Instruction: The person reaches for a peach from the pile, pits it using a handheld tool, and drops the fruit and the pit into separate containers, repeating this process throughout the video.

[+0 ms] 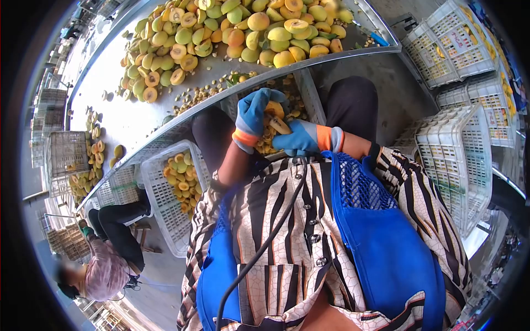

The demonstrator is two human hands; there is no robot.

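In the head view, the gloved left hand (251, 117) is closed round an orange-fleshed fruit (274, 108), while the right hand (301, 138) grips a tan piece (280, 125), perhaps a tool handle, against it. This looks like mid-work on the flesh; any further working calls for a steady left grip. The fruit lies between the hands, above a crate (311, 98), just beside the bench (105, 69).
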